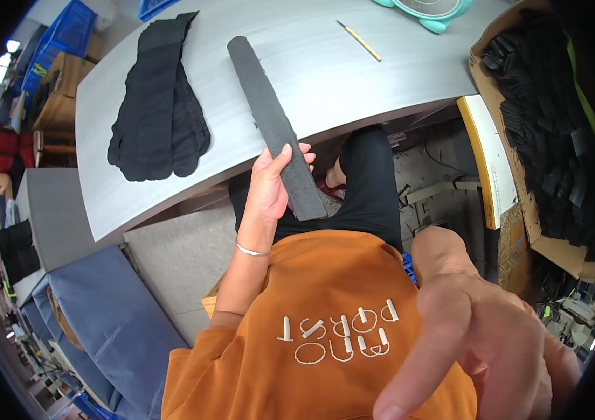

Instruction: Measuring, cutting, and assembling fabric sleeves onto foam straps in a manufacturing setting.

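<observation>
My left hand [269,187] grips a long, dark grey, foam-like strip [264,91] near its lower end, thumb on top. The strip tilts up and away to the left over the table edge, and its lower end hangs above my lap. Close to the camera at the lower right, my right hand [486,318] is raised with fingers apart, and nothing shows in it. Left of the strip, a flat stack of black knitted pieces, looking like socks or stockings [157,112], lies on the pale grey table [325,84].
A yellow-handled pointed tool [360,41] lies farther back, by a turquoise-rimmed round device [432,10]. At right, a cardboard box [483,49] holds many black folded pieces. Blue cloth [112,308] covers something at lower left. A person in red [7,150] is far left.
</observation>
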